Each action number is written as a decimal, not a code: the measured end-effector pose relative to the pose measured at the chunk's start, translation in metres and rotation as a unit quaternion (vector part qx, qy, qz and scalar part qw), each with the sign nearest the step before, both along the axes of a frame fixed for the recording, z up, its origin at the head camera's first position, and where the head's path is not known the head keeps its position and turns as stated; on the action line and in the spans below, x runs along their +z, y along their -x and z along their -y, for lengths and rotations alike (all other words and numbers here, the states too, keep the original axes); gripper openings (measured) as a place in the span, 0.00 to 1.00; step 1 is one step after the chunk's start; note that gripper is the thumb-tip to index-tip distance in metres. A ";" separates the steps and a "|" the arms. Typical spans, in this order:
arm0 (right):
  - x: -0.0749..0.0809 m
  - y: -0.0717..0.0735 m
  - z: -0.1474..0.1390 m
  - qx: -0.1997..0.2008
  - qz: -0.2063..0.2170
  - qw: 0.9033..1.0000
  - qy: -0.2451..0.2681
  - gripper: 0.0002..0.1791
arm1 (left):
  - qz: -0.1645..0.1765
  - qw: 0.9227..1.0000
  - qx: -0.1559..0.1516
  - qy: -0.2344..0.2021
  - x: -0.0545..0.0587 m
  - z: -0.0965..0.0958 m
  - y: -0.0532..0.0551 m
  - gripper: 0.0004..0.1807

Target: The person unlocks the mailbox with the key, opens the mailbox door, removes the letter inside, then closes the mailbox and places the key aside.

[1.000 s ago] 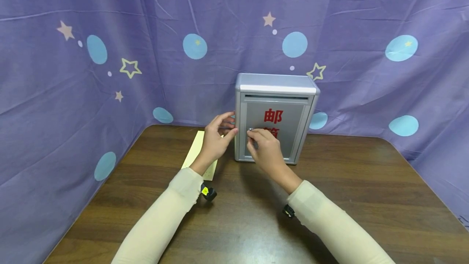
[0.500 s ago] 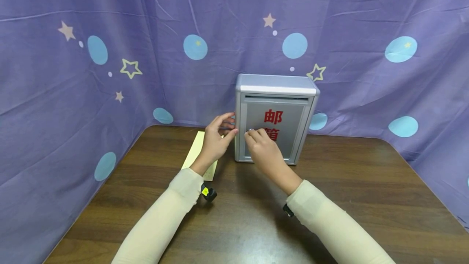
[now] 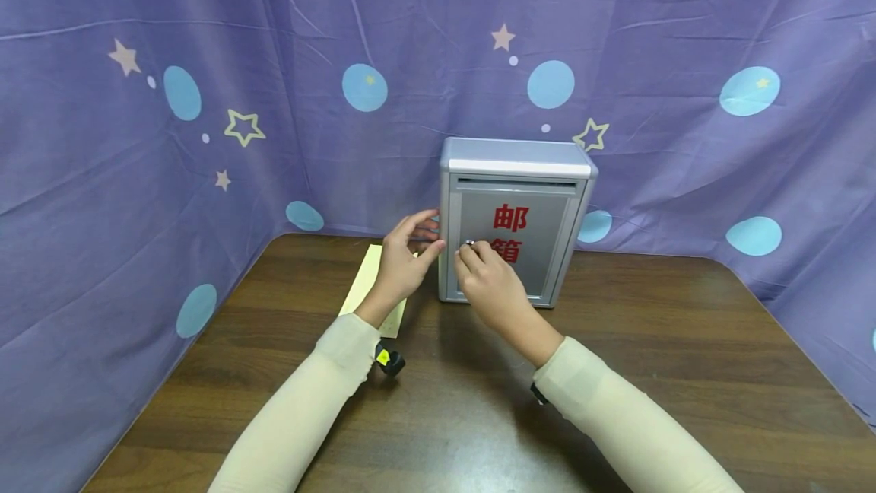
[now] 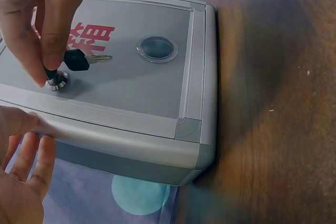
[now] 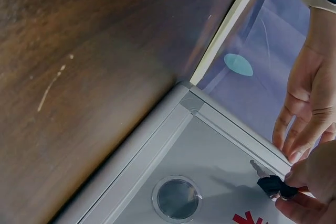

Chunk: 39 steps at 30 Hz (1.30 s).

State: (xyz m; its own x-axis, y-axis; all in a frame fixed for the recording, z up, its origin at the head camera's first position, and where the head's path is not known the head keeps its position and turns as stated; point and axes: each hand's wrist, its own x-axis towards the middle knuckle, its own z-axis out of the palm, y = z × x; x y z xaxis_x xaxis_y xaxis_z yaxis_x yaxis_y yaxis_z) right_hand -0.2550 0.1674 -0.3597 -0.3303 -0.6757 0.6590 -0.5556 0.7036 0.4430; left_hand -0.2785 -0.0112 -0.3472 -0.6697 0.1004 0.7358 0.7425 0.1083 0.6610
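Observation:
A grey metal mailbox (image 3: 516,158) with red characters stands upright at the back of the table, its front door closed. My right hand (image 3: 491,280) pinches a black-headed key at the silver lock (image 4: 59,81) on the left of the door; the fingers cover most of it. Beside it hangs a second key (image 4: 79,60), also black-headed, its blade pointing toward the box's lower end. My left hand (image 3: 402,261) rests on the mailbox's left side, fingers fairly straight along the side and thumb by the front edge.
Pale yellow paper (image 3: 363,280) lies on the wooden table (image 3: 438,417), left of the mailbox and partly under my left arm. The door has a round window (image 4: 157,49) low down and a slot (image 3: 516,184) near its top. A purple curtain (image 3: 424,21) hangs close behind.
My right hand has turned at the lock and shifted slightly left, uncovering more of the lower red character. The left hand and the mailbox have stayed put.

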 end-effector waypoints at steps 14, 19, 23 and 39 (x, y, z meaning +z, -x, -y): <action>-0.007 -0.002 0.002 -0.008 -0.027 0.999 0.030 0.15 | 0.001 1.000 0.003 0.002 0.001 -0.002 -0.001 0.25; -0.010 -0.003 0.004 0.002 -0.034 0.998 0.053 0.16 | 0.000 1.000 0.004 0.002 0.002 -0.001 -0.001 0.25; -0.011 -0.003 0.004 0.006 -0.047 0.997 0.056 0.15 | 0.001 1.000 0.008 0.001 0.002 -0.001 -0.001 0.26; -0.012 -0.008 0.004 0.014 -0.042 0.996 0.073 0.11 | 0.002 1.000 0.007 0.004 0.002 -0.001 -0.001 0.25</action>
State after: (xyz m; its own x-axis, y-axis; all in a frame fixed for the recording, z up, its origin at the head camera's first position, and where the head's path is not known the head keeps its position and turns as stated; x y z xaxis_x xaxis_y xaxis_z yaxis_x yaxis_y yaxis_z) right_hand -0.2472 0.1629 -0.3719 -0.2515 -0.5790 0.7756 -0.5415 0.7483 0.3831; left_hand -0.2770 -0.0105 -0.3451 -0.6743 0.0959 0.7322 0.7379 0.1235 0.6635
